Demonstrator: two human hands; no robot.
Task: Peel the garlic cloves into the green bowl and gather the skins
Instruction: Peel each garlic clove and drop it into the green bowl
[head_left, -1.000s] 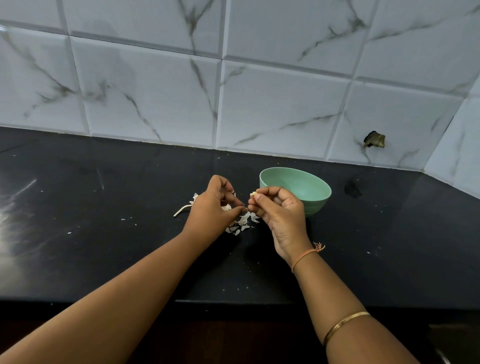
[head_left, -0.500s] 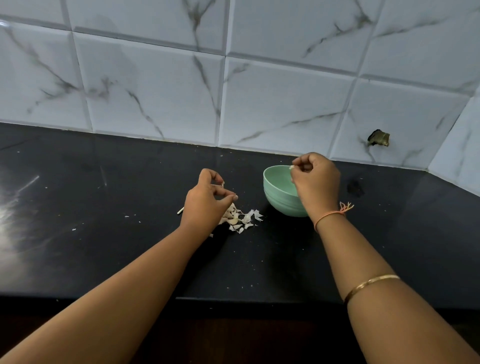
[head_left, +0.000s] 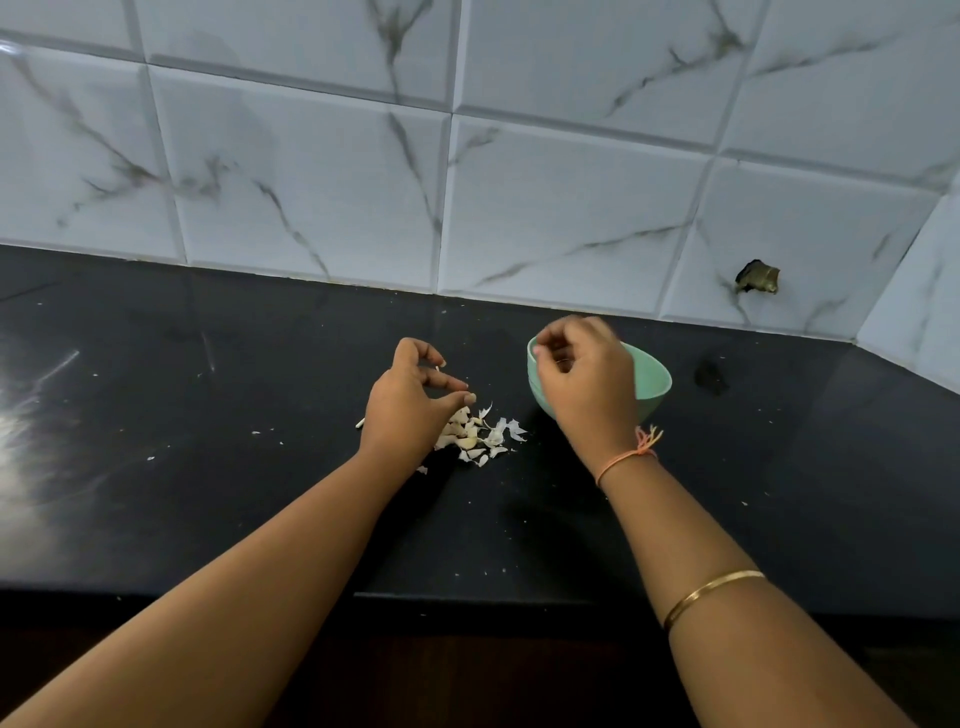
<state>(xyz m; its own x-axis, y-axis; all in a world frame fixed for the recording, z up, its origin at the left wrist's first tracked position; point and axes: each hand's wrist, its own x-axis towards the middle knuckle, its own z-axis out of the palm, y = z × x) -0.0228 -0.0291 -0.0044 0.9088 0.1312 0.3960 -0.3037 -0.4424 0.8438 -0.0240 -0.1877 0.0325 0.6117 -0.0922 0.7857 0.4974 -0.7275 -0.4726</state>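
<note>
Hovering the right hand (head_left: 587, 384) over the near-left rim of the green bowl (head_left: 654, 395), fingers loosely curled and blurred; impossible to tell whether gripping a clove or empty. Holding the left hand (head_left: 408, 402) low over the left edge of the pile of garlic cloves and skins (head_left: 480, 436), just left of the bowl, fingers bent, thumb near the fingertips. Showing a pale sliver (head_left: 439, 368) at the index tip; pinched or merely stuck, cannot tell.

Risking a clove glancing off the smooth, rounded wall and skittering over the glossy black tabletop (head_left: 260, 493) if let go this close to the rim. Risking a wrist knock too: looks like a light, thin-walled bowl, likely to slide on so slick a surface. Dealing with thin, curled, papery skins, probably apt to cling to fingers and ride into the bowl, or scatter under a quick sweep. Sorting plump ivory crescents from white flakes in one heap, so easy to miss one. Leaving tiny flecks (head_left: 150, 458) strewn far to the left, hard to pinch up.
</note>
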